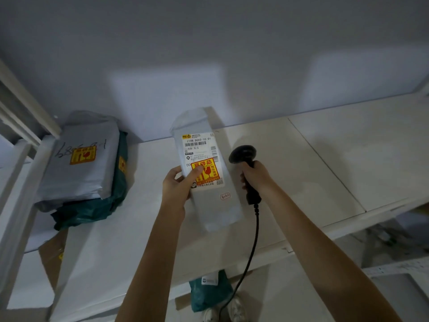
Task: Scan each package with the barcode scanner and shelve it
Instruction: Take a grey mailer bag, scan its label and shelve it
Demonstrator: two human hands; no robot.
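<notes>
Flat grey plastic mailer package (209, 182), white label and red-yellow fragile sticker up: held over the white shelf (325, 159), left hand (178, 184) pinching its lower-left edge. Black corded barcode scanner (243, 159): at its 3 o'clock, right hand (255, 177) wrapped round the grip. Step, as judged: scanning; next, aim at the barcode, then shelve. At 9 o'clock, stacked grey mailer (79, 168) over green bag (92, 205); nothing in the way.
</notes>
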